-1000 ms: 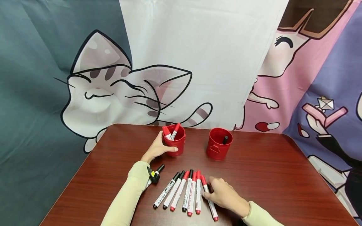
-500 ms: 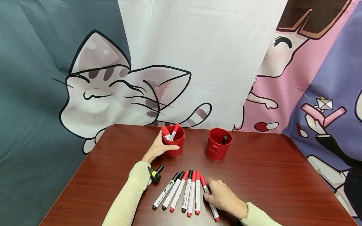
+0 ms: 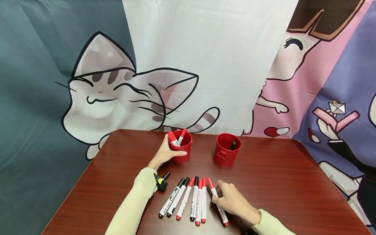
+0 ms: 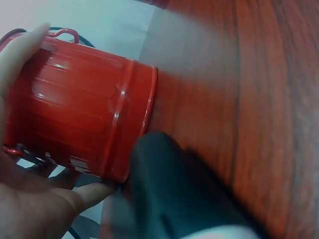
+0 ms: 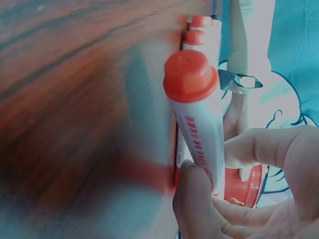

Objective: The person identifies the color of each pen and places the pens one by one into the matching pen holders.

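Note:
My left hand grips the left red bucket from its left side, with the thumb across the front. Two red-capped markers stand in that bucket. In the left wrist view the bucket's ribbed wall lies between thumb and fingers. My right hand pinches a white marker with red ends at the right end of a row. The right wrist view shows that marker between thumb and fingers, its red end towards the camera. A dark shadow runs beside it on the table.
A second red bucket stands to the right, with one black-capped marker inside. Several black- and red-capped markers lie side by side on the brown table. Another black-capped marker lies partly under the left sleeve.
The right hand's fingers have closed on the rightmost marker, which has risen slightly, with its shadow now showing. Some markers in the row have shifted a little. The left hand stays on its bucket.

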### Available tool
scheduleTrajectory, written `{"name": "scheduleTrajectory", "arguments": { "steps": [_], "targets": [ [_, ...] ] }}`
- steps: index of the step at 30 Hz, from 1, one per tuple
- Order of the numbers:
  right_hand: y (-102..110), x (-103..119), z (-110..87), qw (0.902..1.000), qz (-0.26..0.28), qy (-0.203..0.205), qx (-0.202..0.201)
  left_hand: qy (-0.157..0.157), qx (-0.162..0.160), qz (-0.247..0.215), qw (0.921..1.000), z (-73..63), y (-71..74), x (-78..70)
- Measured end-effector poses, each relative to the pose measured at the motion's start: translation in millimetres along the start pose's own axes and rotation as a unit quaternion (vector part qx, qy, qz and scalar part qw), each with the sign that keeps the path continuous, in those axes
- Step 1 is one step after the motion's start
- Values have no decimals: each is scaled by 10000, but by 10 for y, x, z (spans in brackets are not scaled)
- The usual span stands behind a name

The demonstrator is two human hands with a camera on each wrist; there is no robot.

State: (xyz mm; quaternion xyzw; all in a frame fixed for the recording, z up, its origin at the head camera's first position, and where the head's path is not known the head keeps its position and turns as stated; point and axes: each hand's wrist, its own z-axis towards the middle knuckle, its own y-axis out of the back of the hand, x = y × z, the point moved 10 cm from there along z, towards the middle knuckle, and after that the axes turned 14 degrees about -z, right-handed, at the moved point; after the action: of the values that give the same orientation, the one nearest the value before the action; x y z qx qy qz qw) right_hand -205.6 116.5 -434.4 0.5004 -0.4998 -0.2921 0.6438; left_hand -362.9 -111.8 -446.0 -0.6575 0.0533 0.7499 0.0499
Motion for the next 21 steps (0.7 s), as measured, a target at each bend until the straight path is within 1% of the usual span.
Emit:
{"name": "scheduleTrajectory", "arguments": {
  "steps": [4, 8, 12, 17, 21],
  "targets": [
    [36, 11, 20, 9998, 183, 85, -22, 3, 92, -88, 9999, -18, -45, -99],
    [50, 52, 15, 9994, 247, 248, -14, 36, 145, -203, 9997, -69, -95, -243],
    [48, 88, -3, 9990, 256, 360, 28, -101, 112, -257, 9996, -110, -114, -362],
    [47, 98, -14, 9988, 317, 374, 94, -271, 107, -297, 9991, -95, -112, -391],
    [26, 106, -20, 9985, 343, 377, 193, -264, 146, -377, 9988, -81, -111, -380]
  ]
}}
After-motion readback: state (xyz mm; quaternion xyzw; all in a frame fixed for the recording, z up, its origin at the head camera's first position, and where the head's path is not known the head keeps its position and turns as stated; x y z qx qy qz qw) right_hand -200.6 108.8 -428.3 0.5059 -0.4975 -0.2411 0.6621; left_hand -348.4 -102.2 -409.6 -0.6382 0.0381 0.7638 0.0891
